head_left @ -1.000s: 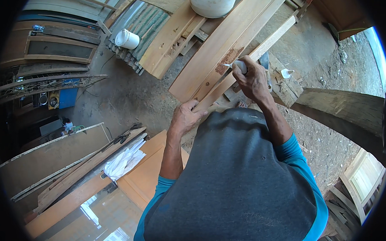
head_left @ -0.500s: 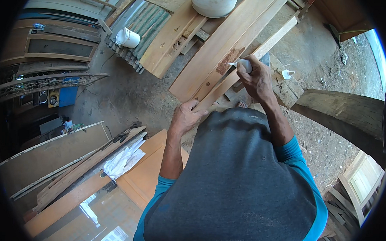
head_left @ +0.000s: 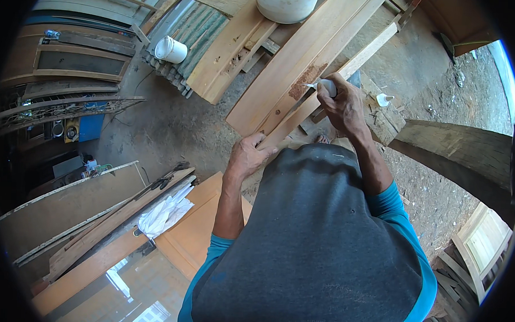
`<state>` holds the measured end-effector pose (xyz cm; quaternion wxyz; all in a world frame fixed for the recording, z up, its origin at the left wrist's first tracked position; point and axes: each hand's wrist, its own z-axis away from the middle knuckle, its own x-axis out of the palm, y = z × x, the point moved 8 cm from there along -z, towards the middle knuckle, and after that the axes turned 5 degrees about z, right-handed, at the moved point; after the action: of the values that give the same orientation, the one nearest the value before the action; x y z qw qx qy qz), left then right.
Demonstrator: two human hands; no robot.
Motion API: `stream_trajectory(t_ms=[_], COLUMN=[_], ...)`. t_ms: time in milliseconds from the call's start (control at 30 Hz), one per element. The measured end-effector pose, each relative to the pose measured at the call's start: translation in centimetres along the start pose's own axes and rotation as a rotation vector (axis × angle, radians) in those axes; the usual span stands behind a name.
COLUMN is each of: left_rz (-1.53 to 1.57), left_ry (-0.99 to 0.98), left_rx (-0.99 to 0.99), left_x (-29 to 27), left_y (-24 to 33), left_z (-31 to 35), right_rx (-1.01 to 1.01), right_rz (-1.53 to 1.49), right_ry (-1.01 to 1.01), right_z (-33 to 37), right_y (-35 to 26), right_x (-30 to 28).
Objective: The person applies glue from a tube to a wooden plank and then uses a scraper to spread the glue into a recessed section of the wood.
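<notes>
A wide, light-brown wooden board (head_left: 289, 68) with a grooved face slants away from me. On its near part lies a patch of reddish-brown sawdust (head_left: 301, 90), with a dark round knot (head_left: 278, 112) close by. My right hand (head_left: 345, 106) is wrapped round a white squeeze bottle (head_left: 327, 87), tilted so that its thin nozzle points left at the sawdust. Whether anything flows from the tip, I cannot tell. My left hand (head_left: 248, 157) grips the near end of a narrow wooden strip (head_left: 296, 118) along the board's right edge.
A white bucket (head_left: 285, 6) stands beyond the board, and a small white tub (head_left: 170, 49) rests on corrugated sheets (head_left: 198, 31). Right of my hand, a small white nozzled piece (head_left: 384, 99) sits on timber. A thick beam (head_left: 456, 148) juts in from the right. Panelled doors (head_left: 192, 232) lie lower left.
</notes>
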<state>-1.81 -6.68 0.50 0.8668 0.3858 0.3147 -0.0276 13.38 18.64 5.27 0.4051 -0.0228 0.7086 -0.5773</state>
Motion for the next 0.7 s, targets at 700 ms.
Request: stream_trajectory(t_ms=[700], left_rz=[-0.024], left_ry=[-0.007], left_rx=[-0.025], left_x=[-0.1], left_y=[0.2], left_z=[0.0], right_rx=[0.075], right_rz=[-0.075], right_ry=[-0.026], right_z=[-0.1], right_y=[0.4], right_x=[-0.7])
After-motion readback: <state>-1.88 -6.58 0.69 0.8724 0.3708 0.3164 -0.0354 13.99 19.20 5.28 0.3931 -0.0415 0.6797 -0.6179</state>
